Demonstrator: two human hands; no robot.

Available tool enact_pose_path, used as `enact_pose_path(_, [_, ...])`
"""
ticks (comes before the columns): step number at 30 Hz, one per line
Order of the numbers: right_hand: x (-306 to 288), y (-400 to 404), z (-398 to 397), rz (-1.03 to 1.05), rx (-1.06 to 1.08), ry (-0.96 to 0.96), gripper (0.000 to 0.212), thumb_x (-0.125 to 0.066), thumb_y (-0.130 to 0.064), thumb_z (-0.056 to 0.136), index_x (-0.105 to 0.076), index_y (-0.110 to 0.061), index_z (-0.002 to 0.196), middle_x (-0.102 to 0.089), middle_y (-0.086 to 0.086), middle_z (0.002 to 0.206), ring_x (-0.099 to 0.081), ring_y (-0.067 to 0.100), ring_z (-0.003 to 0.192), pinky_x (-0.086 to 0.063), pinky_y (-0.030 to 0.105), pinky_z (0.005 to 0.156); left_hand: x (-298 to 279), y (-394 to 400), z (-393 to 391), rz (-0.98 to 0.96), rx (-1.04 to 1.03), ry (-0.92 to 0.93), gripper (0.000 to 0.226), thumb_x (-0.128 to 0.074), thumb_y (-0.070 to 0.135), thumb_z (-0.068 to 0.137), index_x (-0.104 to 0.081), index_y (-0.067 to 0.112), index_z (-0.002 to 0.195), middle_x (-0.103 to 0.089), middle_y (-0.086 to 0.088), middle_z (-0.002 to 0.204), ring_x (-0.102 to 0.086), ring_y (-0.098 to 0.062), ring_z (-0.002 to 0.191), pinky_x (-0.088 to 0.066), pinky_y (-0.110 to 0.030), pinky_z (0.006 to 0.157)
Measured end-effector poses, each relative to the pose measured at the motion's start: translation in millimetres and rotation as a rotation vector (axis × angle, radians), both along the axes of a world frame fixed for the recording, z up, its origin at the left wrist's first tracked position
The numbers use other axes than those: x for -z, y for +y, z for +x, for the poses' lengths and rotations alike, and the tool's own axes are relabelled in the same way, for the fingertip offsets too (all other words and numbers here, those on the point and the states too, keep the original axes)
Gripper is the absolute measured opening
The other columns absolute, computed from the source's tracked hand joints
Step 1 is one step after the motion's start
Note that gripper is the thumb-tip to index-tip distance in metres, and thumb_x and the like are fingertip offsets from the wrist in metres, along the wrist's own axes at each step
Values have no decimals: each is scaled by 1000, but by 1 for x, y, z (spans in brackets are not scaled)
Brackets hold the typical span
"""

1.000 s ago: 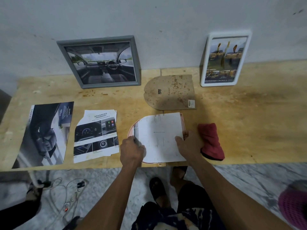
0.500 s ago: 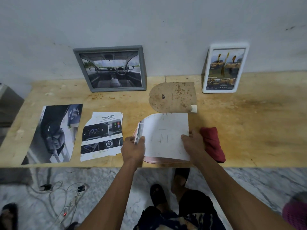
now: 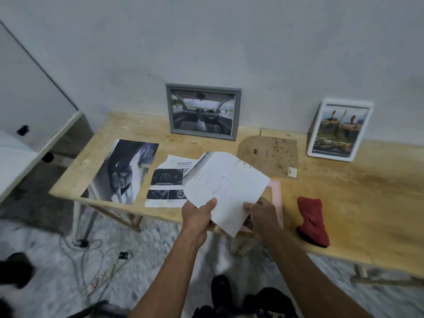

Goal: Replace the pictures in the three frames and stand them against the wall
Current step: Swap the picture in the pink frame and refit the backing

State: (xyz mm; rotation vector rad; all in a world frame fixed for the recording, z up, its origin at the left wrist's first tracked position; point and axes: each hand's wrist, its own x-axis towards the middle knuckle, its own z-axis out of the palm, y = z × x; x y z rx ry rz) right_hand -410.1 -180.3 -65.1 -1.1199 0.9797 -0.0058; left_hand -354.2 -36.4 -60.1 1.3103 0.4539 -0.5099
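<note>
Frames stand done at the far wall: grey frame and white frame. The pink frame lies near on the surface, its backing board apart. Left hand and right hand both pinch the white-backed picture. A loose print reads "ADVANCED".

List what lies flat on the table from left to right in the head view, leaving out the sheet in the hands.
Dark car print → torn dashboard page → brown backing board → red cloth.
</note>
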Motion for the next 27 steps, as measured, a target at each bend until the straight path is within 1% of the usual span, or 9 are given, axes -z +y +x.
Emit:
enact_pose_path(3, [-2, -1, -3, 57, -14, -28, 39, -62, 2, 87, -54, -10, 123, -64, 12, 115, -65, 33, 99, -60, 43, 72, -6, 23, -5, 43, -22, -22, 36, -68, -6, 87, -67, 12, 118, -75, -3, 107, -72, -28, 97, -60, -49, 76])
enact_pose_path(7, [1, -16, -11, 32, -29, 14, 41, -73, -12, 83, -57, -17, 120, -60, 9, 120, -63, 32, 101, -60, 47, 74, -7, 56, -19, 91, 64, 2, 37, -68, -6, 86, -67, 7, 121, -73, -8, 115, -72, -30, 101, -60, -40, 74])
enact_pose_path(10, [3, -17, -17, -46, -160, 47, 24, -74, -21, 83, -66, -19, 105, -65, 5, 109, -64, 26, 93, -57, 35, 62, 2, 76, -27, 87, 107, -3, 40, -68, -8, 85, -65, 3, 123, -71, -12, 120, -70, -33, 105, -57, -46, 85])
enact_pose_path(12, [5, -11, -20, -93, -237, 29, 14, -73, -19, 84, -71, -18, 98, -71, 5, 100, -65, 20, 80, -53, 29, 62, 4, 85, -32, 68, 115, -1, 36, -67, -8, 86, -68, 6, 119, -70, -11, 121, -69, -33, 108, -53, -49, 94])
enact_pose_path(16, [4, 6, -18, -148, -337, -10, 11, -67, -5, 85, -73, -10, 92, -72, 3, 87, -64, 14, 69, -50, 17, 52, 5, 96, -30, 113, 25, 21, 28, -66, -10, 86, -70, 7, 107, -73, -12, 114, -71, -32, 101, -53, -47, 92])
enact_pose_path(17, [4, 11, -13, -155, -352, -11, 10, -66, -4, 84, -73, -9, 89, -72, 4, 86, -64, 15, 69, -51, 19, 54, 4, 100, -26, 145, -16, 26, 28, -69, -11, 84, -69, 5, 107, -72, -14, 114, -71, -32, 99, -54, -47, 91])
enact_pose_path(20, [5, 28, 11, -163, -388, -13, 5, -69, -5, 78, -73, -8, 80, -74, 13, 87, -66, 26, 74, -56, 38, 67, -5, 112, -8, 274, -135, -2, 34, -78, -9, 76, -65, -3, 107, -74, -15, 105, -73, -26, 88, -58, -36, 76])
enact_pose_path(22, [8, 40, 30, -171, -405, -6, 4, -71, -9, 73, -71, -8, 77, -73, 17, 87, -65, 28, 73, -54, 41, 67, -11, 122, 7, 364, -162, -52, 39, -83, -6, 72, -64, -1, 106, -75, -9, 96, -71, -19, 78, -57, -30, 66])
enact_pose_path(27, [15, 80, 87, -208, -404, 18, 5, -72, -6, 74, -71, -10, 78, -73, 10, 81, -65, 26, 72, -57, 43, 70, -10, 162, 64, 453, -118, -109, 43, -81, -5, 74, -61, 4, 112, -72, -10, 98, -70, -21, 81, -58, -32, 70])
